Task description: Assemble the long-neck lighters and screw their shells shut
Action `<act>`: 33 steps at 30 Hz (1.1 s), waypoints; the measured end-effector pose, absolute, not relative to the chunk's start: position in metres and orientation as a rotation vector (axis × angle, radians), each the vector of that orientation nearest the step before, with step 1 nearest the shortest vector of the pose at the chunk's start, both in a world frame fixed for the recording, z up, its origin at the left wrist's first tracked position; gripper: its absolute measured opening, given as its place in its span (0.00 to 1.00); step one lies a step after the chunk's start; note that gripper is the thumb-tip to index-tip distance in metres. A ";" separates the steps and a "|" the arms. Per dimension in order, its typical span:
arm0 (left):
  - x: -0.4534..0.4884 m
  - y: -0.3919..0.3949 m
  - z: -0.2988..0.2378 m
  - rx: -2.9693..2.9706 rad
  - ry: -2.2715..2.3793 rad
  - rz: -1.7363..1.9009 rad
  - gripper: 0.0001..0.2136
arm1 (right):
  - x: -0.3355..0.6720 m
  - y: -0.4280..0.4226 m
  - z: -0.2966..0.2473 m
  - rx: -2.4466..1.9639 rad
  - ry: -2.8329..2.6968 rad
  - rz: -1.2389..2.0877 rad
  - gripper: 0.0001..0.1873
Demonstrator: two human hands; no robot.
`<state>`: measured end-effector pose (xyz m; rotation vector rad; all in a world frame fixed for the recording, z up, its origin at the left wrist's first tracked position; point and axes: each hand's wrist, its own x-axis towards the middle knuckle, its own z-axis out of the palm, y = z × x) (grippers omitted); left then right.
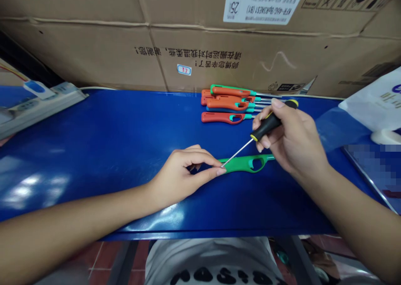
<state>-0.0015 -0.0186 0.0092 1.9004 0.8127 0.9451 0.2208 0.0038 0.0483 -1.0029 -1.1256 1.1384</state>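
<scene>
A green long-necked lighter [239, 164] lies flat on the blue table, its nozzle pointing right. My left hand [184, 170] pinches the lighter's handle end between thumb and fingertips. In my right hand [291, 130] is a screwdriver [266, 127] with a black and yellow handle, held at a slant. Its thin metal shaft reaches down and left, and the tip meets the lighter beside my left fingertips. Whether the tip sits in a slot or on the surface cannot be made out. Behind, a stack of orange, red and green lighters [230, 105] rests near the cardboard.
A large cardboard box [103, 55] stands along the back edge of the blue table [131, 126]. At the left is a power strip [40, 109] with a plug in it. White plastic bag [376, 97] and a glossy flat object [369, 172] lie at the right.
</scene>
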 end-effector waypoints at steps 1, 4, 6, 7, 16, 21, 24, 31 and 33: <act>-0.002 -0.018 0.009 1.910 0.806 0.930 0.02 | 0.223 0.003 0.050 -0.987 -1.175 1.125 0.18; -0.002 -0.017 0.007 1.944 0.731 0.860 0.02 | 0.233 -0.003 0.056 -0.920 -1.374 1.128 0.13; -0.001 -0.017 0.007 1.973 0.653 0.814 0.02 | 0.240 -0.009 0.060 -0.868 -1.521 1.179 0.12; -0.001 -0.017 0.007 1.988 0.617 0.797 0.02 | 0.241 -0.012 0.061 -0.841 -1.589 1.200 0.12; -0.002 -0.014 0.008 1.958 0.571 0.763 0.01 | 0.219 -0.031 0.057 -0.584 -1.725 0.504 0.35; -0.001 -0.013 0.006 1.973 0.557 0.730 0.02 | 0.223 -0.035 0.048 -0.596 -1.782 0.547 0.35; -0.001 -0.013 0.005 1.993 0.549 0.738 0.01 | 0.226 -0.035 0.046 -0.625 -1.781 0.593 0.37; -0.005 -0.007 0.006 2.179 0.689 0.864 0.18 | 0.220 -0.027 0.043 -0.620 -1.726 0.477 0.34; -0.006 -0.005 0.005 2.251 0.705 0.862 0.19 | 0.218 -0.025 0.041 -0.645 -1.708 0.460 0.33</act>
